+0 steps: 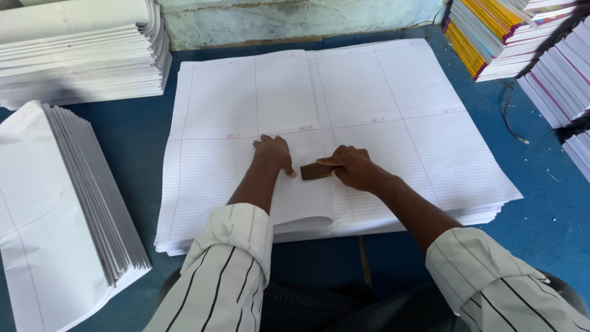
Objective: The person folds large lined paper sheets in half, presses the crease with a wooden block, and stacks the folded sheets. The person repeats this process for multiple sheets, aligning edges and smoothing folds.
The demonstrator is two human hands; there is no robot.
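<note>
Item: large stack of ruled white sheets (381,104), lying flat on a blue tabletop (132,135), its near edge partly folded over along the front.

Left hand (273,154): rested palm down on the top sheet near the middle of the stack, fingers curled loosely against the paper and gripping nothing.

Right hand (353,167): just beside the left, fingers closed around a small dark brown wooden block (316,171), which was pressed flat on the sheet between the two hands (its left end touched or nearly touched the left thumb; which could not be told).

Sleeves: white with thin dark stripes, cuffs turned back on both forearms.

Surroundings: a slanting pile of folded white sheets (55,209) at the left, well apart from the main stack; a second pile of folded white sheets (80,49) at the far left corner; stacks of bound notebooks with yellow and pink spines (491,37) at the far right; further notebook stacks (565,74) along the right edge; a pale wall (295,18) behind.
</note>
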